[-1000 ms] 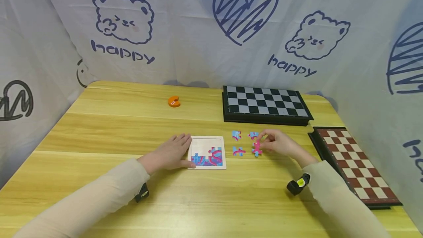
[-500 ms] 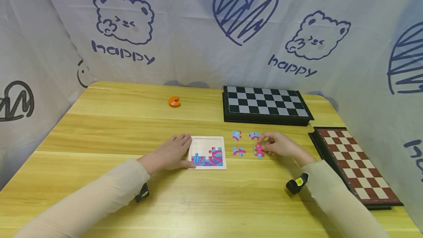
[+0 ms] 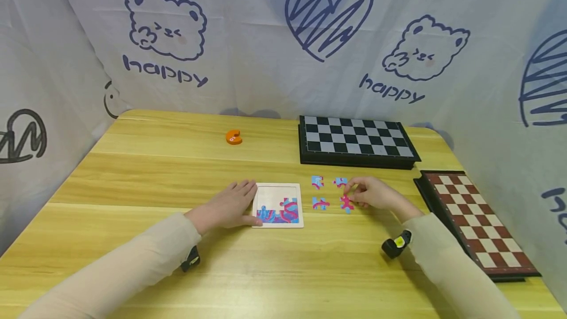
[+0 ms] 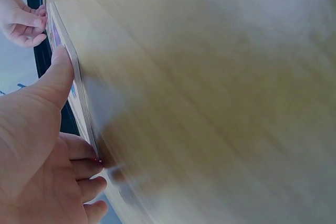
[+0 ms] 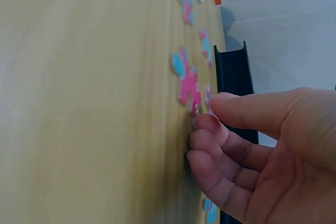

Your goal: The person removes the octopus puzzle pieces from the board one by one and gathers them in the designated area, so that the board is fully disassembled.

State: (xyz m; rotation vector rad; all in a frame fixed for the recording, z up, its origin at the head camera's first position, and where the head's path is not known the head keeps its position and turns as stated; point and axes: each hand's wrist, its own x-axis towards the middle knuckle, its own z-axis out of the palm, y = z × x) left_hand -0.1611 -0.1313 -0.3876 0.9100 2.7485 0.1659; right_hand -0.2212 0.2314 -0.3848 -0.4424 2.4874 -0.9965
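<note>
My right hand [image 3: 371,192] pinches a pink and blue puzzle piece [image 3: 347,204] at its edge, low over the table; the right wrist view shows the piece [image 5: 186,80] by the index fingertip and thumb. My left hand [image 3: 226,206] rests along the left side of a square puzzle tray [image 3: 301,213], fingers fairly straight, thumb at the near left corner. Fitted blue, purple and pink pieces [image 3: 279,216] fill the tray's near row and part of its right side. Loose pieces lie right of the tray: one far left [image 3: 317,181], one far right [image 3: 340,181], one near left [image 3: 320,203].
A black-and-white chessboard box [image 3: 359,137] stands at the back right. A brown-and-white board [image 3: 478,215] lies along the right edge. An orange C-shaped piece [image 3: 233,137] sits at the back. Another bit of blue and pink [image 5: 210,211] shows below the right fingers in the right wrist view.
The pink puzzle piece has turned and shifted slightly right and nearer in my right hand's fingers, mostly within the first half second. My left hand and the tray have stayed put.
</note>
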